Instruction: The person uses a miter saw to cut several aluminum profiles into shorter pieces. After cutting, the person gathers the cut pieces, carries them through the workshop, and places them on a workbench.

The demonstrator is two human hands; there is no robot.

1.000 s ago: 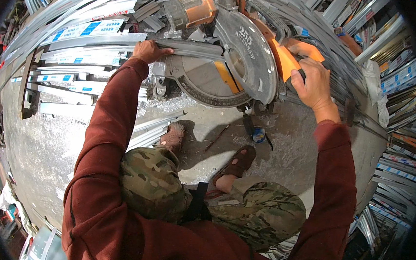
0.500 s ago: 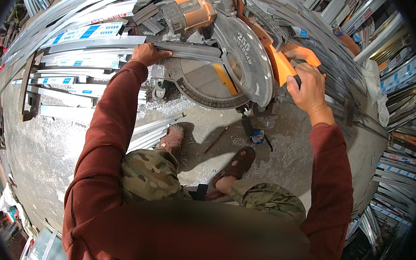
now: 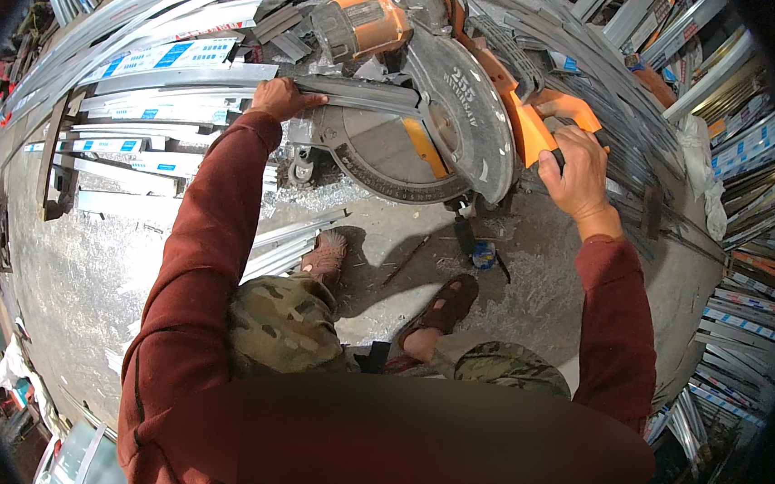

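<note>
A miter saw (image 3: pixel 460 111) with a grey blade guard and orange body stands ahead of me. My right hand (image 3: pixel 577 170) is wrapped round its orange handle (image 3: pixel 557 107), on the right side. At the saw's left, my left hand (image 3: pixel 282 100) grips a long grey metal profile (image 3: pixel 362 97), thumb pointing along it toward the blade. The profile lies across the saw's round table (image 3: pixel 368 145), against the back. One end reaches under the guard, which hides the blade and the contact there. A yellow insert (image 3: pixel 422 147) marks the slot in the table.
Long metal profiles (image 3: pixel 158 87) lie stacked on the left, with more bundles (image 3: pixel 630 161) behind and right of the saw. Racks of profiles (image 3: pixel 755 143) line the far right. Offcuts (image 3: pixel 285 38) sit behind my left hand. A blue tape roll (image 3: pixel 484 253) is on the floor near my feet.
The whole scene has shifted slightly to the right in the picture. Both hands keep their holds, and the saw head looks to be at the same height.
</note>
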